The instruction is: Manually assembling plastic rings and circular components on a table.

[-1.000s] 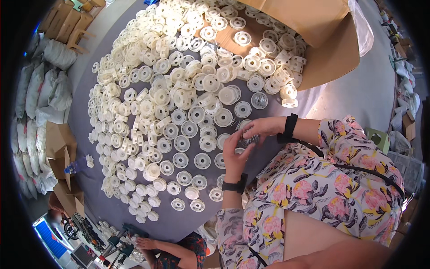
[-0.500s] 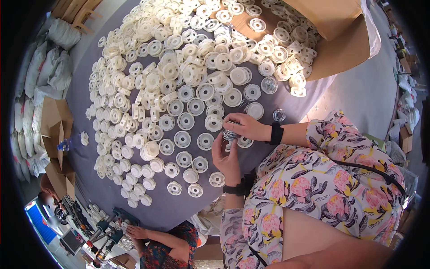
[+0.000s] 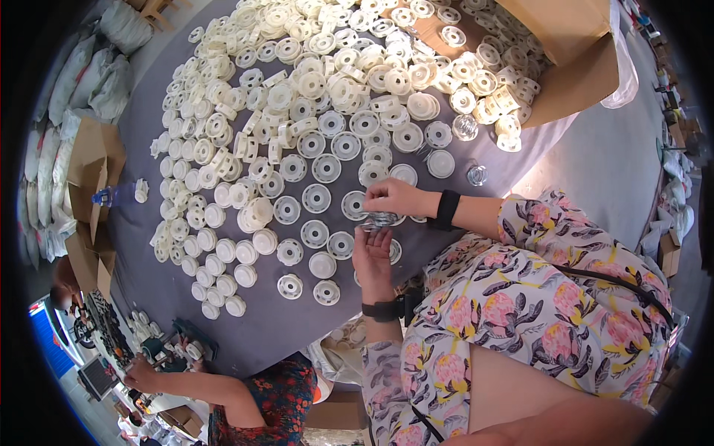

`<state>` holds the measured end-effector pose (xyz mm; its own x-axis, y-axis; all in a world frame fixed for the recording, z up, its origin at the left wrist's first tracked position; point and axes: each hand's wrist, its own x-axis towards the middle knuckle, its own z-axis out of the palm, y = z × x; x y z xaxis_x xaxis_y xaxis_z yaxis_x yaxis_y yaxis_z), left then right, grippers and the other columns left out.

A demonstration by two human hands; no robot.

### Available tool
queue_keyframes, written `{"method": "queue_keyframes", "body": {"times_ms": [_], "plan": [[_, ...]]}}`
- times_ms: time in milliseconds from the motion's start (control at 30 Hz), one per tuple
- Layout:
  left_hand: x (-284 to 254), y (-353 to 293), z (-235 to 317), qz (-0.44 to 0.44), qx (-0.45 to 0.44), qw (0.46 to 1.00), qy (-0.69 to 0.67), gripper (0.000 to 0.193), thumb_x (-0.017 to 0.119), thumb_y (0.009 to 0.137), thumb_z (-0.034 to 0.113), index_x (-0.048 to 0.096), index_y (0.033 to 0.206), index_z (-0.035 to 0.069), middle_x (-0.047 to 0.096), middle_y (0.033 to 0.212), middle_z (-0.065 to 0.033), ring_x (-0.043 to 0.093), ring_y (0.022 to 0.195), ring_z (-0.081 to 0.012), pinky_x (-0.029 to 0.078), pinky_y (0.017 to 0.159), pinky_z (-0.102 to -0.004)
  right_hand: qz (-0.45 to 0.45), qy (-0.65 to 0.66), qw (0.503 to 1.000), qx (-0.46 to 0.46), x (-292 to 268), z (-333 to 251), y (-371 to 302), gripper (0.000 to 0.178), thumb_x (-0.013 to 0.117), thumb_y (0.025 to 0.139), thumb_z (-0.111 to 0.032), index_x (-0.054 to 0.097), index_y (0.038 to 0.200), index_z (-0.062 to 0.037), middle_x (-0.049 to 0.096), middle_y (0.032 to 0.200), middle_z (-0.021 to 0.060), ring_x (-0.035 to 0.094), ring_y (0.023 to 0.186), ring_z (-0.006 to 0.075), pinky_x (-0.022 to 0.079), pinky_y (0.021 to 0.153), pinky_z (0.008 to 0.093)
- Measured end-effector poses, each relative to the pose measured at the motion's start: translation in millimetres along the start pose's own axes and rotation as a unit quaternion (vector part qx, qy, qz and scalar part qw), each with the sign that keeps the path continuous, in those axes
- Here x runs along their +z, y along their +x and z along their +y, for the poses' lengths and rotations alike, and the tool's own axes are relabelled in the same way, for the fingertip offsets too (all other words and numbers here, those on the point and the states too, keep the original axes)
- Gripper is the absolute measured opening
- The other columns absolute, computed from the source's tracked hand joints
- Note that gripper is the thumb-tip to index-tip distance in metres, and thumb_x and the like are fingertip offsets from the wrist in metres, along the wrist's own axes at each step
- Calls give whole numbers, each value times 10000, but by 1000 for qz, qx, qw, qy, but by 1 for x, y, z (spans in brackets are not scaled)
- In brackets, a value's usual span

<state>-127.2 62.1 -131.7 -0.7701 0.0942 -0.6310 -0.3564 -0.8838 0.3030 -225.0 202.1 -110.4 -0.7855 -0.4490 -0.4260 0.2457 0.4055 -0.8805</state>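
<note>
A small bundle of thin, shiny metal rings [image 3: 379, 220] sits between my two hands, above the grey cloth. My left hand [image 3: 373, 256] cups it from below with curled fingers, palm up. From above, my right hand [image 3: 394, 199] pinches at the bundle's top edge with thumb and fingers together. Close to my fingers lie round white plastic wheel-like parts [image 3: 353, 206], each with a hole in the middle. Two more bundles of metal rings rest to the right, one beside the white parts [image 3: 465, 127] and one nearer my right forearm [image 3: 477, 175].
A big heap of white parts [image 3: 297, 82] covers the far side of the grey cloth [image 3: 245, 346]. An open cardboard box [image 3: 580, 82] stands at the far right, another carton [image 3: 97, 160] at the left. A co-worker's arm [image 3: 193, 386] reaches toward a green bench tool at lower left.
The ring bundle has tipped flatter, and my left fingers have opened somewhat beneath it. My view has shifted slightly. The co-worker's arm has stretched farther left.
</note>
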Motion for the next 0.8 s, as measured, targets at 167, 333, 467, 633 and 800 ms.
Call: {"method": "queue_keyframes", "body": {"times_ms": [167,333,467,633,800], "plan": [[-54,-9,35,-35,2,998,-55,282,555,908,259,574,1017,-1,619,954,-87,595,869,-209,498,790,-341,-43,-184,941,-280,-3,-20,-23,211,648,790,-265,625,833,-60,614,824,68,605,783,193,472,693,303],[-64,-14,57,157,143,937,277,311,631,849,207,592,1061,-17,618,928,-87,587,799,-191,494,695,-329,128,-131,967,-179,-39,12,-9,136,621,836,-178,606,877,-49,591,819,24,565,767,118,447,708,262],[-48,3,40,95,333,636,690,445,745,726,152,584,1117,12,595,1058,-144,579,867,-262,466,756,-378,22,63,998,-19,-6,24,1,265,599,868,-357,611,902,-94,553,755,-42,498,616,50,412,501,222],[-11,-9,26,16,396,650,648,503,757,711,105,563,1166,15,545,1169,-135,546,1014,-236,440,853,-335,-8,276,948,161,19,5,-5,338,499,897,-469,607,912,-149,562,775,-41,484,629,58,368,469,198],[-8,-12,24,-67,341,671,655,561,737,735,64,502,1241,10,589,1110,-98,586,970,-205,469,832,-309,-100,288,926,221,21,8,-4,353,484,909,-438,602,928,-106,583,733,-16,530,604,99,434,525,267]]}}
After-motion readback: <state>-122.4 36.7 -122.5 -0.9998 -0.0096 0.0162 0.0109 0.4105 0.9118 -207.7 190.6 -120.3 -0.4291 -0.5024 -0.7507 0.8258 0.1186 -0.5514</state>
